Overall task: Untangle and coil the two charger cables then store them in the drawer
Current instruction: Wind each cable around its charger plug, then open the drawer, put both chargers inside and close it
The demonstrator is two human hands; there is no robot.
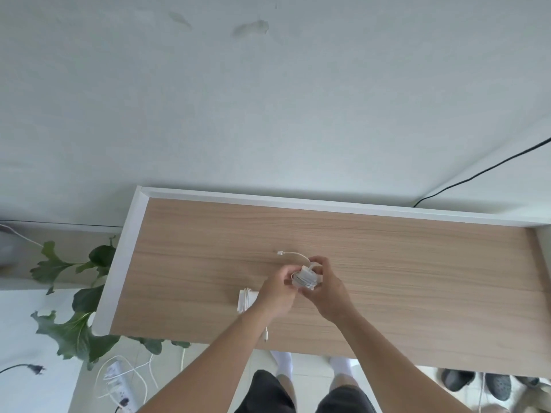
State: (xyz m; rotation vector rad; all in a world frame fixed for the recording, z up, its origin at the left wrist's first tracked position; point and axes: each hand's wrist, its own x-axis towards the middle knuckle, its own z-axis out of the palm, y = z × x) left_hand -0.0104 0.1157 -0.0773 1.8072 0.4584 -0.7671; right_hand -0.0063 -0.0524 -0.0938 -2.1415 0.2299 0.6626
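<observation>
**Winding the first cable, second one parked on the desk**

We are seeing both hands meeting at the centre of the frame over the wooden desk [417, 278]. The left hand [275, 289] is pinching the near side of the first cable [304, 277], fingers curled in on it. The right hand [326, 289] is cupping the far side, fingers wrapped round the bundle. The bundle is a small white block of tight loops, held just above the desk top. Its tail [293, 253] is arcing out to the upper left and ending in a small white connector.

The second cable [245, 300] is lying on the desk just lower left of the left hand, partly hidden by the wrist. It looks like a flat white loop stack. A plug [266, 333] is lying beside the left forearm near the desk's front edge; we cannot tell which cable it belongs to. The drawer is not in view.

Handling, as we are judging it:
- Light, thin and soft, with a smooth, slightly slippery jacket.
- Springy, so the loops are likely wanting to pop open if released.
- Best hold is across the whole loop stack, not by the tail.
- The connector joint looks like the weak spot, so we are avoiding pulling there.

The desk is matte light woodgrain with a white raised rim. A leafy plant [74, 323] and a white power strip [117, 380] are at lower left.
</observation>
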